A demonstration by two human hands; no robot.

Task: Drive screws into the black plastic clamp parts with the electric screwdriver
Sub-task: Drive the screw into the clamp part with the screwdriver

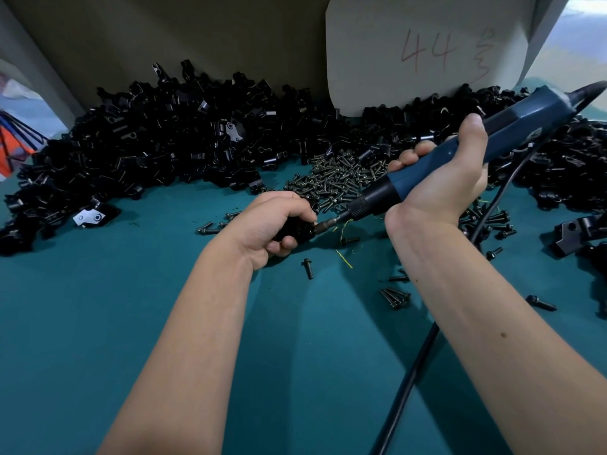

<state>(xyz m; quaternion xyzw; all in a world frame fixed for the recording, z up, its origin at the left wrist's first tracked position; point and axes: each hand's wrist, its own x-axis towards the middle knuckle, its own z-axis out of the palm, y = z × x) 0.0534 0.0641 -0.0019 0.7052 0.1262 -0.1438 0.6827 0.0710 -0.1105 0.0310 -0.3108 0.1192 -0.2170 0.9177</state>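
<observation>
Left hand (267,224) curls tight around a black clamp part (297,228), fingers wrapped beneath it; right hand (440,178) grips the blue electric screwdriver (460,152), its bit (328,222) touching the part beside the left fingertips.

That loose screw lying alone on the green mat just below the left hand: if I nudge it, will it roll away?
The lone screw would probably roll in an arc, not straight, since its flanged head is wider than its shank. The green mat looks soft, so it likely stops soon. Small and metal-looking, it should be stiff but fiddly to pinch.
</observation>
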